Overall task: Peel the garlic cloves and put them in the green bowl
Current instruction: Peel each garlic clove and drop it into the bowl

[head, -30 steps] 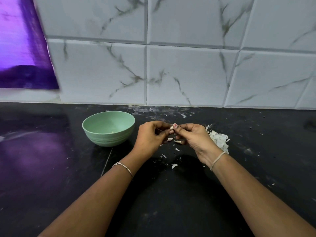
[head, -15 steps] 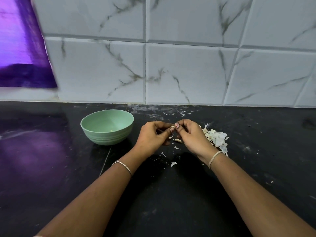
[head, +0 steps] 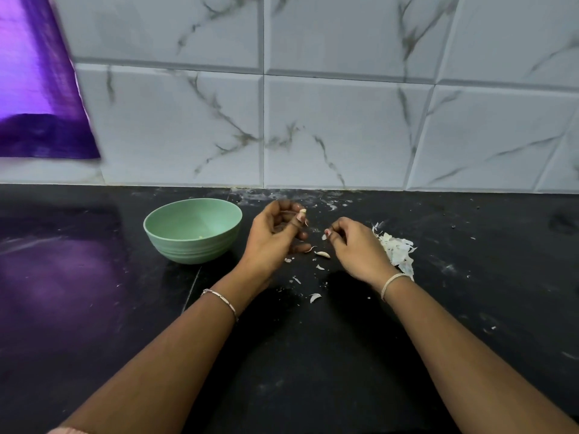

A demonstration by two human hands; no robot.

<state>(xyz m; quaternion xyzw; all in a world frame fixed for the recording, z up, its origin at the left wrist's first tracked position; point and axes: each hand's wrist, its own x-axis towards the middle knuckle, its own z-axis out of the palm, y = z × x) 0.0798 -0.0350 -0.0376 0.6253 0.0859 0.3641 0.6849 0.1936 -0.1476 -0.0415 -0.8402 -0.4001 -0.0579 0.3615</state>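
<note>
While left fingers (head: 294,222) pinch clove (head: 303,211), right fingers (head: 338,225) curled.

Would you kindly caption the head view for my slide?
Left hand pinches a garlic clove beside the green bowl; peels litter the counter.

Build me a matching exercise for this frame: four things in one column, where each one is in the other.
Things:
1. green bowl
2. garlic clove
3. pile of skins
4. purple sheet

Places:
A. against the tiled wall, far left
B. pinched by the left hand
C. on the counter, left of the left hand
D. on the counter, beside the right hand

Pairs: 1-C, 2-B, 3-D, 4-A
</note>
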